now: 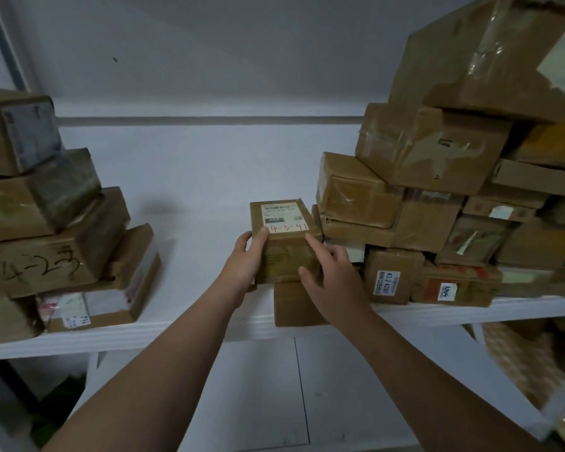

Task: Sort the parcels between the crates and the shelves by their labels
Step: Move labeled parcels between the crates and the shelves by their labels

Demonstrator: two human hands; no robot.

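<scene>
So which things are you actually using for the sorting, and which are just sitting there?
In use: parcel marked 4-3-41, left hand, right hand, white shelf.
Just sitting: left pile of parcels, right pile of parcels, box underneath.

The single head view looks forward and slightly down at a white shelf (177, 334) from close by.

Parcel (284, 246) on lower box (294, 306); between left stack (56, 246) and right stack (437, 197).
</scene>
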